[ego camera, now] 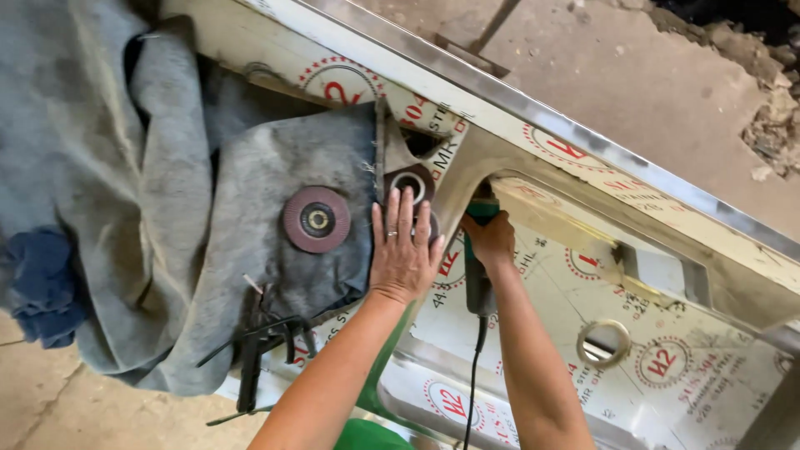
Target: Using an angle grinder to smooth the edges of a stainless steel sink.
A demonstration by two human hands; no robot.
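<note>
Angle grinder (478,267) is right in the middle of the shot, green body, pushed up into the cut-out corner of the steel sink panel (583,150), with its black cord (475,375) dropping toward the near edge.

Going from the left: a dark blue rag (37,283) is bunched up at the far left edge, lying on a big grey cloth (100,167) that drapes over the left end of the panel. On a flatter grey piece sits a reddish flap disc (317,219), well clear of both hands. Near it, toward the bottom, a black clamp-like tool (258,350) hangs off the cloth edge; can't tell exactly what it is.

Then the left hand (402,250), open, fingers spread, pressed flat on the edge of the cloth. Just past its fingertips is another disc (410,183) with a pale ring in the centre.

Right beside it, the right hand (492,242) is closed around the grinder body, almost touching the left hand.

Further right, the panel is covered in white protective film with red round stamps, and there's a round drain hole (603,343) in it. Concrete floor (633,75) beyond.
</note>
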